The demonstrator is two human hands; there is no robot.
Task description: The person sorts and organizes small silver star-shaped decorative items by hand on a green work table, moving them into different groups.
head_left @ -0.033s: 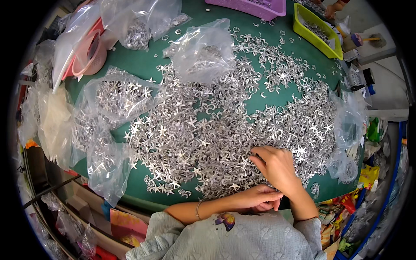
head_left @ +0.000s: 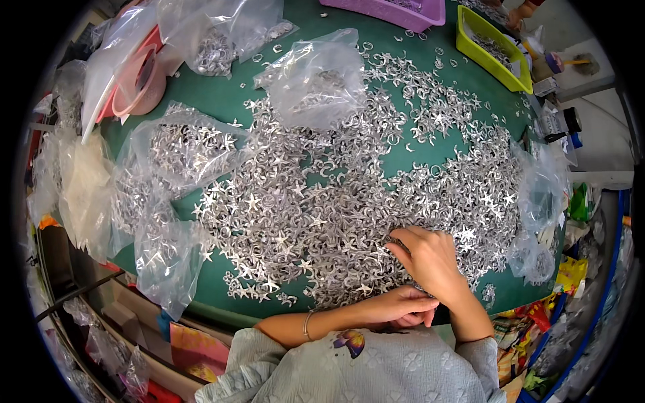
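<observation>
A broad heap of small silver metal pieces [head_left: 316, 208], with starfish, crescent and ring shapes, covers much of a green table [head_left: 403, 160]. My right hand [head_left: 430, 258] rests at the heap's near right part. Its thumb and forefinger reach left, their tips a little apart over the pieces, and no piece shows between them. Close to the table's near edge, my left hand [head_left: 402, 305] lies partly beneath the right wrist. Its fingers are curled in, and whatever they hold is hidden. A thin bracelet [head_left: 306, 325] circles my left wrist.
Clear plastic bags [head_left: 191, 144] of metal pieces lie at left; another bag [head_left: 316, 84] sits on the heap's far side. A pink bowl [head_left: 144, 91], purple basket [head_left: 396, 15] and green basket [head_left: 494, 54] stand farther back. A crumpled bag [head_left: 537, 195] lies at right. Another person's hand [head_left: 517, 15] shows far right.
</observation>
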